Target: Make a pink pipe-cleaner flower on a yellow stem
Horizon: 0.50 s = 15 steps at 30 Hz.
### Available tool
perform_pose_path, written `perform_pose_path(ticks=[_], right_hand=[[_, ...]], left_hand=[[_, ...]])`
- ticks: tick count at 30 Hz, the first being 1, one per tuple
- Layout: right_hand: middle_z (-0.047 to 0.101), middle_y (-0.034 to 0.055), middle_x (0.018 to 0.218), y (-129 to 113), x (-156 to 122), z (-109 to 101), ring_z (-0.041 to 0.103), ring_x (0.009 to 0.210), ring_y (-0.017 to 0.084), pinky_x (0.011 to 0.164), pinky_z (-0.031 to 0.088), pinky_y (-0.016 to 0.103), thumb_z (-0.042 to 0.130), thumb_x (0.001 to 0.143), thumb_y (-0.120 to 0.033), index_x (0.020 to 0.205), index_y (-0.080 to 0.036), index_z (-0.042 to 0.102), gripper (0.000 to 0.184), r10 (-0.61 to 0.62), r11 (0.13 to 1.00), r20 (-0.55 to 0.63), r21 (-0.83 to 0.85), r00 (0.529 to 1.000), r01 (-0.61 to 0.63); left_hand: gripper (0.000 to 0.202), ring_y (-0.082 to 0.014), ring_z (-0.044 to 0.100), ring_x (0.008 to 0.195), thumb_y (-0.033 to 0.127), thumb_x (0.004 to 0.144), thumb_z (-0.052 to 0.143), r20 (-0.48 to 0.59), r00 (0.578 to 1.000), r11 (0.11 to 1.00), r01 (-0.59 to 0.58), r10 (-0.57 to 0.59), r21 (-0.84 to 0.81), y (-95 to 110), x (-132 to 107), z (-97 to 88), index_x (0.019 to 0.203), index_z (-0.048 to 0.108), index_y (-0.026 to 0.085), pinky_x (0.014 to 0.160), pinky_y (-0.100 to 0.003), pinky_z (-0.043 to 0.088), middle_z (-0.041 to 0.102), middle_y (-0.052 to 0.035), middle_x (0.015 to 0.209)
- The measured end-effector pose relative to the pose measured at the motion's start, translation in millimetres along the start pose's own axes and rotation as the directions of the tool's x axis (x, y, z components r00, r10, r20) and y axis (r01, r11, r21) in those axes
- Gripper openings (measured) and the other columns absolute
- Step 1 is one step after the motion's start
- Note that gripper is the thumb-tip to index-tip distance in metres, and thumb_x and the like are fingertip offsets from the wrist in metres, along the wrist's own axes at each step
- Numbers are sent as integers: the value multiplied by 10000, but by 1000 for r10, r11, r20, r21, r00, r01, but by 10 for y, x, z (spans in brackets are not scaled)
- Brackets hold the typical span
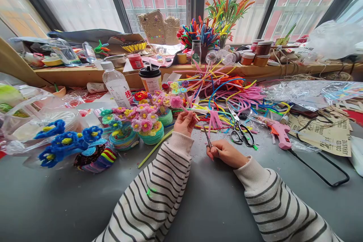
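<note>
My left hand (185,121) is raised over the grey table (221,196), fingers pinched on a thin pink pipe cleaner (189,110) that runs toward the pile of colourful pipe cleaners (227,90). My right hand (225,153) rests on the table and is closed around small scissors (207,138), whose blades point up and left toward the left hand. Both arms wear striped sleeves. A row of cut pink pipe cleaner pieces (215,119) lies just beyond the hands.
Larger black-handled scissors (241,130) and a pink glue gun (279,133) with a black cord lie to the right. Finished flower baskets (147,124) and blue flowers (66,141) sit left. A water bottle (117,85), a lidded cup (150,78) and a cluttered windowsill (170,69) stand behind.
</note>
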State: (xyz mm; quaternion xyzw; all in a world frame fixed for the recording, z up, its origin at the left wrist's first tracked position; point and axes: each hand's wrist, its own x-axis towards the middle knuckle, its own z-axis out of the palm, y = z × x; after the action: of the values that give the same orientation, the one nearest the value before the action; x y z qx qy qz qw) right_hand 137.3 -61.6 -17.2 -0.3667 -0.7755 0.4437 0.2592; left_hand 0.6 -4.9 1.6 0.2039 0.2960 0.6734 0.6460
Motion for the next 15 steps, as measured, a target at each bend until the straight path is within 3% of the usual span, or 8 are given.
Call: perform_pose_path(ticks=[6, 15], right_hand=[[425, -10, 519, -21, -14, -12, 356, 488, 80, 487, 300, 207, 140, 638, -712, 547, -137, 466, 667, 16, 996, 14, -87, 1000, -15], [404, -17, 485, 13, -16, -4, 338, 466, 71, 466, 281, 202, 199, 638, -705, 469, -141, 403, 623, 49, 986, -5, -160, 999, -49]], left_hand=[[183, -52, 534, 474, 133, 508, 667, 15, 999, 999, 36, -36, 28, -4, -17, 11, 597, 508, 140, 481, -162, 416, 587, 26, 523], [205, -50, 523, 447, 148, 470, 688, 22, 998, 997, 57, -58, 49, 10, -47, 39, 578, 514, 135, 430, -144, 396, 584, 24, 497]])
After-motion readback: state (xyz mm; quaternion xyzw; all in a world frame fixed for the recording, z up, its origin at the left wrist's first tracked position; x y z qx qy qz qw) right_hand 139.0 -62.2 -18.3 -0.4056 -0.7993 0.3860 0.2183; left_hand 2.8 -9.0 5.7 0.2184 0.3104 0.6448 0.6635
